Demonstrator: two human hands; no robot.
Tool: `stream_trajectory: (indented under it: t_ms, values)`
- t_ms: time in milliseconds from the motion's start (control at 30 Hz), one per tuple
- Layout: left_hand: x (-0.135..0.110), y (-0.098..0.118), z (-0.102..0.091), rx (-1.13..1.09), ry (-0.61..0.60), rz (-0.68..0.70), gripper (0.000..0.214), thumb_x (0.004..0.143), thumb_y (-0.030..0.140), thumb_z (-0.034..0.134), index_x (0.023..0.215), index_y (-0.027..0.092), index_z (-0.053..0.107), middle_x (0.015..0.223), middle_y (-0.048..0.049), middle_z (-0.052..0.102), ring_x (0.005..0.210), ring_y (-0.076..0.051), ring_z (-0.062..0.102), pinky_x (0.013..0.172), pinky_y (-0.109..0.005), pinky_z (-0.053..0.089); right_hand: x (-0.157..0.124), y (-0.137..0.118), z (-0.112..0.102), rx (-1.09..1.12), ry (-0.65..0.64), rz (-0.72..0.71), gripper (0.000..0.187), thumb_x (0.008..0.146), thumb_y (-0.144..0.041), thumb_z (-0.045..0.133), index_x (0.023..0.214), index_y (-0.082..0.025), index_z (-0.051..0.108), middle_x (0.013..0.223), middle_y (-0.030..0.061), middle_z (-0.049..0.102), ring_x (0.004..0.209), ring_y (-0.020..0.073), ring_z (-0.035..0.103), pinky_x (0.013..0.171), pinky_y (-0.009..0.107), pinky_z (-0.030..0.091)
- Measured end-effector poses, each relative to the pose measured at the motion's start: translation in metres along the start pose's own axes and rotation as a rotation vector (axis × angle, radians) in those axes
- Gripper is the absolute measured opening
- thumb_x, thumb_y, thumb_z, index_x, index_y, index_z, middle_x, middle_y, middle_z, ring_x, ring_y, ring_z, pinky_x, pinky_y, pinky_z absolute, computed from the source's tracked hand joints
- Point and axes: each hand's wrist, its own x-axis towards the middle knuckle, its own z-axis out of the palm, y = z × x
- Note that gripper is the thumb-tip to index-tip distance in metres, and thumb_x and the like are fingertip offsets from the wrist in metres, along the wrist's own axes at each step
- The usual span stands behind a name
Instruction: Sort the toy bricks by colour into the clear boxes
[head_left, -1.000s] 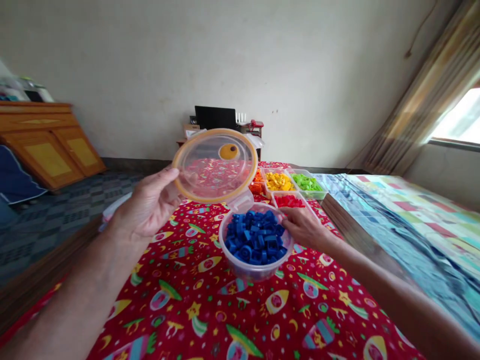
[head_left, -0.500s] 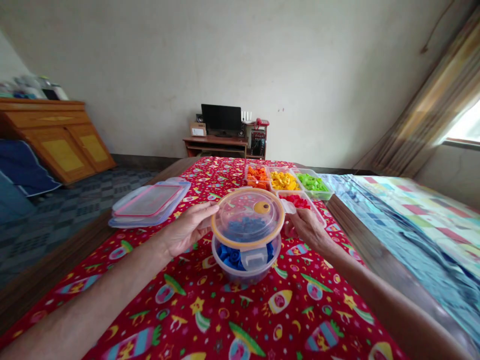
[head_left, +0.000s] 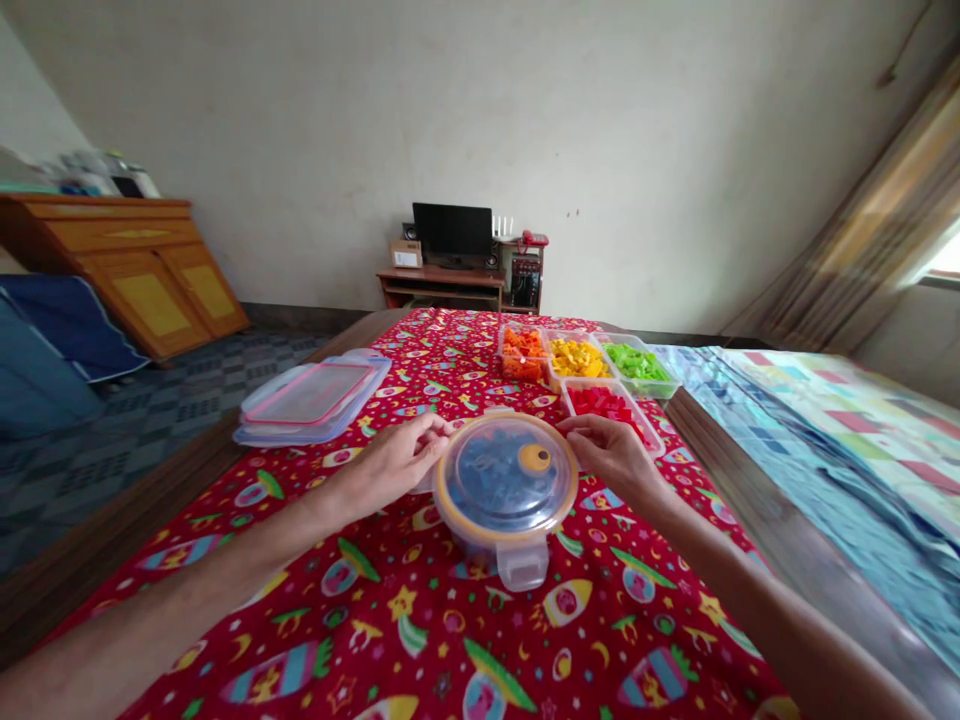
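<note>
Lid (head_left: 504, 480) tops the tub (head_left: 474, 548); left hand (head_left: 394, 458) and right hand (head_left: 613, 455) flank it, apart, grip unclear; I judge this seating, clip (head_left: 523, 568) needing pressing next.

Glossy, round clear plastic lid (head_left: 499, 480); matt red printed cloth (head_left: 442, 665)
Small yellow plastic pieces (head_left: 579, 360), smooth; boxy orange-brown wooden cabinet (head_left: 154, 290), satiny

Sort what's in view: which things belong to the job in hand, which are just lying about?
In use:
left hand, at the round lid's edge
right hand, opposite edge
round lid
tub of blue pieces, beneath it

Apparently just lying about:
stacked lids
boxed orange pieces, yellow pieces, green pieces, red pieces
monitor
</note>
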Motion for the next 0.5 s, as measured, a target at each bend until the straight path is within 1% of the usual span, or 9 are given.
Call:
stream_trajectory:
  t_ms: [67, 133, 233, 300, 333, 400, 433, 500]
  values:
    - [0.003, -0.004, 0.001, 0.001, -0.004, 0.003, 0.033, 0.078, 0.052, 0.056, 0.091, 0.021, 0.061, 0.085, -0.0051, 0.072, 0.077, -0.022, 0.067, 0.066, -0.030, 0.053, -0.001, 0.001, -0.002, -0.090, -0.009, -0.029, 0.030, 0.084, -0.036, 0.054, 0.094, -0.014, 0.069, 0.071, 0.0038, 0.068, 0.058, 0.0138, 0.057, 0.049, 0.022, 0.040]
    - [0.003, -0.007, 0.003, -0.010, 0.012, -0.001, 0.037, 0.078, 0.053, 0.055, 0.096, 0.022, 0.063, 0.091, -0.0059, 0.073, 0.082, -0.023, 0.068, 0.071, -0.031, 0.053, -0.002, 0.000, -0.003, -0.182, -0.023, -0.077, 0.028, 0.086, -0.032, 0.050, 0.095, -0.015, 0.071, 0.074, 0.0042, 0.069, 0.061, 0.0147, 0.059, 0.051, 0.023, 0.042]
    - [0.003, -0.011, 0.005, 0.062, 0.064, 0.009, 0.044, 0.076, 0.055, 0.054, 0.099, 0.020, 0.068, 0.106, -0.0087, 0.072, 0.100, -0.028, 0.066, 0.084, -0.034, 0.051, -0.004, -0.008, -0.003, -0.341, -0.023, -0.168, 0.028, 0.088, -0.024, 0.046, 0.098, -0.017, 0.071, 0.086, 0.0061, 0.073, 0.072, 0.0177, 0.065, 0.062, 0.025, 0.046]
    - [0.005, -0.013, 0.005, 0.114, 0.050, 0.036, 0.043, 0.078, 0.054, 0.051, 0.097, 0.021, 0.071, 0.110, -0.0079, 0.072, 0.106, -0.028, 0.064, 0.090, -0.034, 0.049, -0.004, -0.016, -0.001, -0.415, -0.056, -0.260, 0.028, 0.089, -0.023, 0.046, 0.102, -0.019, 0.071, 0.093, 0.0068, 0.073, 0.080, 0.0194, 0.066, 0.069, 0.026, 0.047]
    - [0.007, -0.014, 0.005, 0.125, 0.017, 0.051, 0.042, 0.080, 0.054, 0.050, 0.096, 0.021, 0.072, 0.107, -0.0070, 0.073, 0.104, -0.028, 0.064, 0.090, -0.033, 0.049, -0.004, -0.020, 0.001, -0.423, -0.090, -0.301, 0.028, 0.090, -0.024, 0.046, 0.105, -0.019, 0.070, 0.096, 0.0067, 0.073, 0.082, 0.0197, 0.066, 0.071, 0.026, 0.047]
    - [0.009, -0.016, 0.004, 0.115, -0.060, 0.074, 0.043, 0.083, 0.053, 0.047, 0.097, 0.021, 0.072, 0.099, -0.0049, 0.074, 0.094, -0.027, 0.067, 0.083, -0.032, 0.051, -0.003, -0.027, 0.005, -0.408, -0.161, -0.337, 0.030, 0.094, -0.028, 0.044, 0.110, -0.020, 0.068, 0.096, 0.0061, 0.073, 0.083, 0.0198, 0.066, 0.071, 0.026, 0.047]
    - [0.011, -0.016, 0.003, 0.104, -0.084, 0.075, 0.043, 0.084, 0.053, 0.048, 0.098, 0.021, 0.073, 0.095, -0.0039, 0.075, 0.088, -0.026, 0.068, 0.079, -0.032, 0.052, -0.003, -0.029, 0.007, -0.401, -0.182, -0.333, 0.031, 0.095, -0.029, 0.043, 0.112, -0.020, 0.068, 0.094, 0.0059, 0.073, 0.081, 0.0199, 0.066, 0.071, 0.026, 0.048]
    - [0.012, -0.017, 0.004, 0.089, -0.090, 0.064, 0.042, 0.083, 0.054, 0.051, 0.099, 0.022, 0.073, 0.091, -0.0027, 0.075, 0.082, -0.026, 0.068, 0.074, -0.031, 0.053, -0.002, -0.031, 0.012, -0.402, -0.174, -0.306, 0.031, 0.094, -0.029, 0.043, 0.112, -0.021, 0.068, 0.090, 0.0057, 0.073, 0.079, 0.0211, 0.067, 0.069, 0.026, 0.048]
